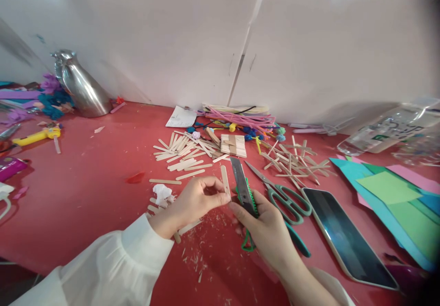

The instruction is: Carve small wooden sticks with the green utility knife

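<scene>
Spanning the view, red table [89, 173] carries everything; phone [347, 237] lies at right, scissors [292, 212] just beside it. Left hand [195, 200] and right hand [270, 225] sit close together, thumbs nearly meeting, contact unclear. Right hand wraps the green cutter [243, 189], long blade tilted up and away; likely light, rigid, sharp, so hold belongs on the handle. Left hand pinches one craft stick [224, 176] by its lower end between thumb and fingers, free end up, just left of the blade. Stick should handle very light, stiff but thin, may split or snap: pinch flat faces low, fingertips clear of edge. Wood shavings [200, 276] lie scattered below the hands.
</scene>
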Tool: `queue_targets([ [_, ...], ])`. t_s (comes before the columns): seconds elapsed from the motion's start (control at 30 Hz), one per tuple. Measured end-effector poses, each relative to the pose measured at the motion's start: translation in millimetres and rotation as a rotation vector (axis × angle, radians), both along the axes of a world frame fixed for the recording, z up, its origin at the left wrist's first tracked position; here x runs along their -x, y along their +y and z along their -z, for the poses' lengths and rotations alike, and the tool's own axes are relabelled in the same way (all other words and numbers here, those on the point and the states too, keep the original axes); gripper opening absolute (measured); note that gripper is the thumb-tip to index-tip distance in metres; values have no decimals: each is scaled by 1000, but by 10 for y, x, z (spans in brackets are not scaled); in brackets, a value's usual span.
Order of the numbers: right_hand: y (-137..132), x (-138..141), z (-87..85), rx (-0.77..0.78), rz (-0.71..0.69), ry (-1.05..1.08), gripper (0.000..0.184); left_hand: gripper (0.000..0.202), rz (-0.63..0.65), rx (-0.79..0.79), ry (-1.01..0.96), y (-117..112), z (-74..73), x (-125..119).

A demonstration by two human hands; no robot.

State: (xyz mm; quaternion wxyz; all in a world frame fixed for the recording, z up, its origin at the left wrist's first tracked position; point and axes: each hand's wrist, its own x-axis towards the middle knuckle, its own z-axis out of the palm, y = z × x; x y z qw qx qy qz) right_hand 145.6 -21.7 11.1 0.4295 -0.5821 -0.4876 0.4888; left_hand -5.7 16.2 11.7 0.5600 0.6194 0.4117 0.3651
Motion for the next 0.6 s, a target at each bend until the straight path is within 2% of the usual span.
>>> queue_targets([
  [0.13, 0, -21, -7, 17, -39, -20, 28, 17, 32, -35, -48, 16, -21, 27],
  [0.27, 0, -51, 7, 27, -85, -52, 22, 26, -22, -114, 0, 65, -72, 92],
  [0.37, 7, -94, 34, -7, 24, -61, 25, 25, -46, -94, 49, 91, -86, 135],
  [0.5, 26, -170, 48, -118, 189, -40, 28, 21, 84, -54, 119, 65, -93, 138],
  [0.6, 28, -198, 23, -200, 227, -145, 26, 21, 87, -136, 204, 37, -96, 116],
])
